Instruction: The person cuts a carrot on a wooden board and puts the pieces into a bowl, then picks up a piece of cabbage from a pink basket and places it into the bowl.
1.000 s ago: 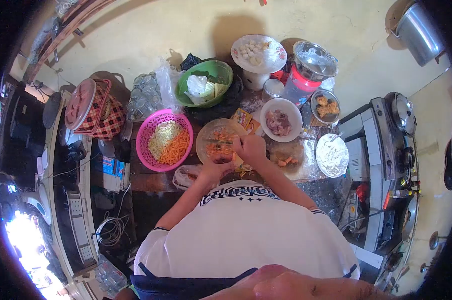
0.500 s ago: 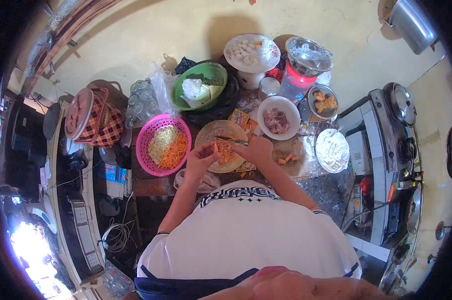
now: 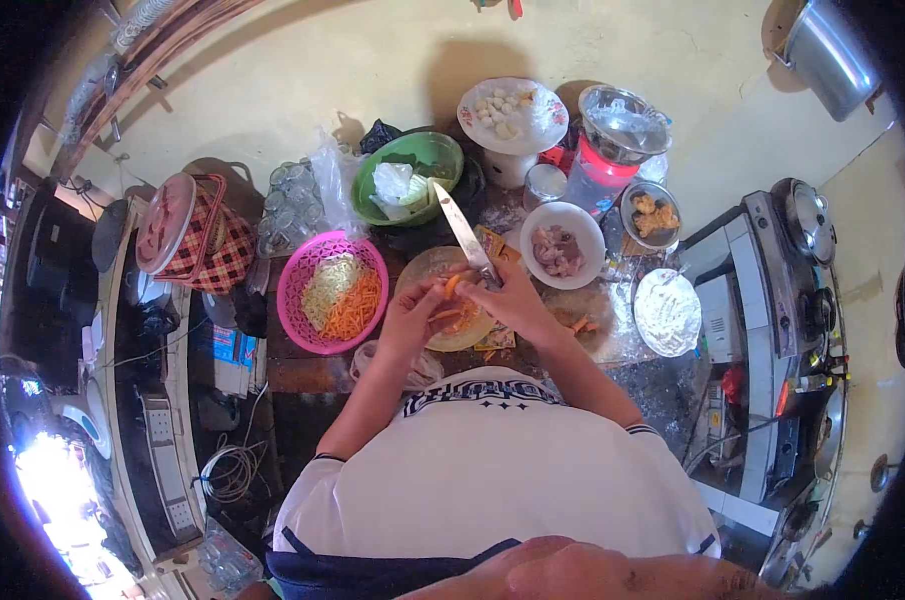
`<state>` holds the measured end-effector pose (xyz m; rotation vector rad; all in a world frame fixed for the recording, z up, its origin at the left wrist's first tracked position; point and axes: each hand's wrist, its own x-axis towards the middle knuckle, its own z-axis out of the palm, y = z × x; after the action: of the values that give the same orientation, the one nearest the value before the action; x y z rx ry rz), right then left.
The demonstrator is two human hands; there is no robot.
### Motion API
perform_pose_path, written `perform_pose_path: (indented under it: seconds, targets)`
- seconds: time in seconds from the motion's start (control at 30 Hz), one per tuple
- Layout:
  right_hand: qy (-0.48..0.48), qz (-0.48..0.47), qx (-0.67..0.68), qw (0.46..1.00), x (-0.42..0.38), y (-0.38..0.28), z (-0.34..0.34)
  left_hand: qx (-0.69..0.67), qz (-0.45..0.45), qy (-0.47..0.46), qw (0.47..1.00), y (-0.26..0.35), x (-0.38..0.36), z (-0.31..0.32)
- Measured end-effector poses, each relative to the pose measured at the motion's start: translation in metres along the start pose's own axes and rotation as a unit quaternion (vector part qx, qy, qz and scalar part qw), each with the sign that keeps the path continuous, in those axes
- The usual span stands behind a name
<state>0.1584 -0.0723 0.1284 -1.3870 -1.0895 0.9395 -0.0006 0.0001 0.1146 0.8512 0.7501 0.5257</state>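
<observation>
My right hand (image 3: 516,300) grips a kitchen knife (image 3: 460,225), its blade raised and pointing away to the upper left. My left hand (image 3: 420,308) is closed on an orange piece of carrot (image 3: 453,286), and my right fingers meet it there. Below both hands lies a yellowish plate (image 3: 417,268) with orange bits on it, partly covered by the hands. To the left stands a pink basket (image 3: 285,290) with pale shreds (image 3: 333,285) and orange carrot shreds (image 3: 351,308). More carrot pieces (image 3: 585,325) lie right of my right hand.
A green basin (image 3: 443,150) stands behind the plate. A white bowl of raw meat (image 3: 561,250), a steel bowl (image 3: 653,238) and a floury plate (image 3: 668,312) are at the right. A checked basket (image 3: 208,245) sits far left; a stove (image 3: 773,270) stands far right.
The knife has swung from lying low over the plate to pointing up and away. My hands have come closer together around the carrot piece. The view has shifted slightly.
</observation>
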Motion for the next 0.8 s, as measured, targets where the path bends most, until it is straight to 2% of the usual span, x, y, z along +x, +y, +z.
perform_pose_path:
  seconds: [0.07, 0.17, 0.3, 0.37, 0.4, 0.47, 0.5, 0.57, 0.6, 0.67, 0.8]
  targets:
    - [0.011, 0.061, 0.002, 0.998, 0.000, -0.004, 0.002, -0.015, -0.021, 0.009, 1.000, -0.001, -0.006, 0.011]
    - [-0.005, 0.083, 0.018, 0.996, -0.003, -0.015, -0.001, -0.076, -0.046, -0.014, 0.996, -0.011, -0.002, 0.002]
    - [-0.010, 0.054, -0.015, 0.998, -0.004, -0.003, -0.003, -0.124, -0.055, -0.025, 0.990, -0.009, -0.003, -0.001]
    - [0.071, -0.023, -0.090, 0.993, -0.001, 0.023, -0.009, -0.211, -0.101, -0.091, 0.968, -0.010, 0.000, -0.011]
    - [0.068, -0.023, -0.091, 0.993, -0.003, 0.023, -0.013, -0.213, -0.099, -0.090, 0.968, -0.008, -0.002, -0.009]
    - [0.149, -0.107, -0.196, 0.963, -0.009, 0.024, -0.018, -0.231, -0.087, -0.106, 0.963, -0.005, -0.007, -0.004]
    - [0.147, -0.106, -0.196, 0.964, -0.011, 0.023, -0.021, -0.233, -0.087, -0.105, 0.963, -0.003, -0.009, -0.003]
    - [0.143, -0.203, -0.253, 0.935, -0.011, 0.016, -0.025, -0.195, -0.065, -0.108, 0.973, 0.001, -0.011, 0.001]
    - [0.143, -0.202, -0.253, 0.935, -0.012, 0.011, -0.028, -0.196, -0.065, -0.108, 0.972, 0.004, -0.014, 0.003]
    - [0.114, -0.280, -0.315, 0.900, -0.012, 0.002, -0.032, -0.181, -0.071, -0.091, 0.977, 0.009, -0.019, 0.008]
    - [0.137, -0.308, -0.308, 0.889, -0.010, -0.002, -0.031, -0.192, -0.053, -0.121, 0.973, 0.005, -0.017, 0.007]
